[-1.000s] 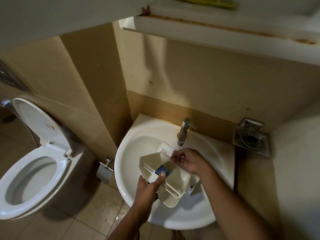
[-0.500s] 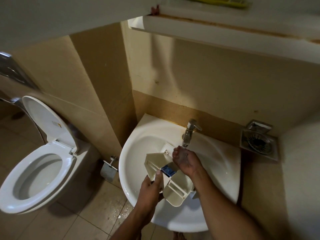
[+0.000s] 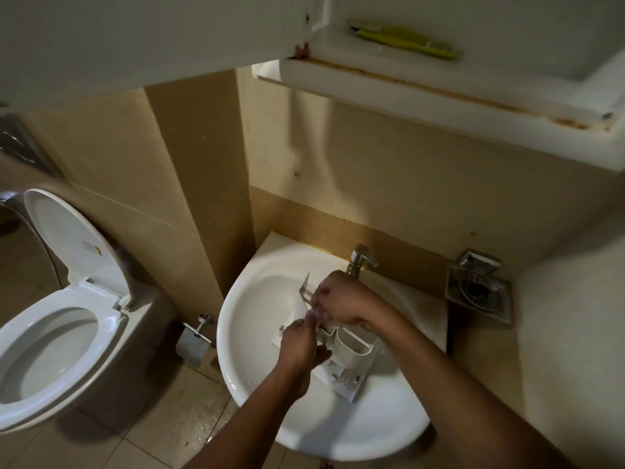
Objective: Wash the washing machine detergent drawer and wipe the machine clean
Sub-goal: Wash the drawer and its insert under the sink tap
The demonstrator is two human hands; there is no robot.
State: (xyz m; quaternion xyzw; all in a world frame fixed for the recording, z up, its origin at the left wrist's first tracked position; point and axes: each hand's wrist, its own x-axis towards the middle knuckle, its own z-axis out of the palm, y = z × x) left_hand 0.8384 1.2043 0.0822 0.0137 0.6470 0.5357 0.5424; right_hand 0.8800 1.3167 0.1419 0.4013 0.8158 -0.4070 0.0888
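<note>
A white plastic detergent drawer [image 3: 350, 362] lies tilted inside the white washbasin [image 3: 257, 299], under the chrome tap [image 3: 359, 260]. My left hand [image 3: 301, 343] grips the drawer's near left side from below. My right hand [image 3: 341, 301] has its fingers curled over the drawer's upper part, just below the tap's spout. The blue insert of the drawer is hidden behind my hands.
An open toilet [image 3: 57, 319] stands at the left, with a paper holder [image 3: 194, 338] between it and the basin. A metal soap holder [image 3: 478, 287] hangs at the right. Overhead juts a white cabinet shelf [image 3: 439, 93] with a yellow object [image 3: 406, 42].
The drawer has been turned so its underside and front panel face me. My right hand went from under the tap onto the drawer. The view shifted slightly.
</note>
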